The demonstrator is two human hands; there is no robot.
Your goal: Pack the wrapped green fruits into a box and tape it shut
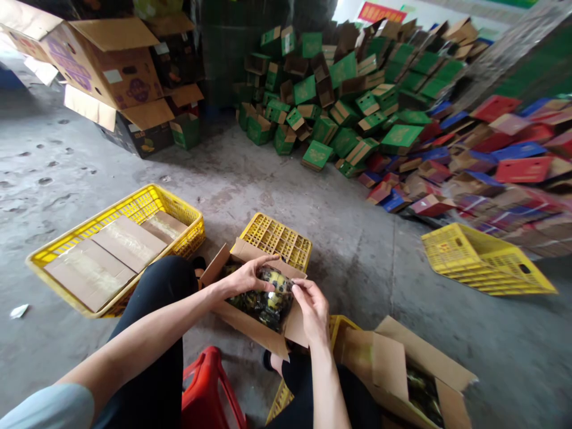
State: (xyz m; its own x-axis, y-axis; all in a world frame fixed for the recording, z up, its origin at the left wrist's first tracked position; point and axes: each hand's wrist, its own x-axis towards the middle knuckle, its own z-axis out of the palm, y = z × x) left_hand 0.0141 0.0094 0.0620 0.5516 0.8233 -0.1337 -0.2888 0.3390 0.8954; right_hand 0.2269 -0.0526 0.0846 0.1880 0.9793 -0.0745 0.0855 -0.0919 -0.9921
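"Nearest the camera, what is seen?"

"Pale sleeve [58,408] at lower left; dark trousers [154,304] on both sides of a red plastic stool [208,387]."

"How are the hands set?"

"Left hand [245,279]: partly open, thumb and fingers spread over the packet [277,287]. Right hand [313,304]: nearly closed, the packet's edge pinched between thumb and fingertips. The packet is held at the mouth of the open carton [252,328], above similar packets."

"What stands in the way?"

"Part of the carton is covered by the hands. Raised flaps surround its opening. The near side of the left crate [92,225], loaded with taped boxes [129,241], is overlapped by a knee."

"What else is placed around?"

"Another open carton [388,364] at lower right, a yellow lattice crate [290,238] beyond the hands, nested crates [487,268] at right, and heaped green boxes [317,152] and red-and-blue boxes [522,170] behind."

"Materials?"

"Glossy clear film is wrapped around rounded yellow-and-dark contents, which cannot be identified. The flaps are flat, matt brown cardboard; the floor [357,262] is grey, stained and pitted."
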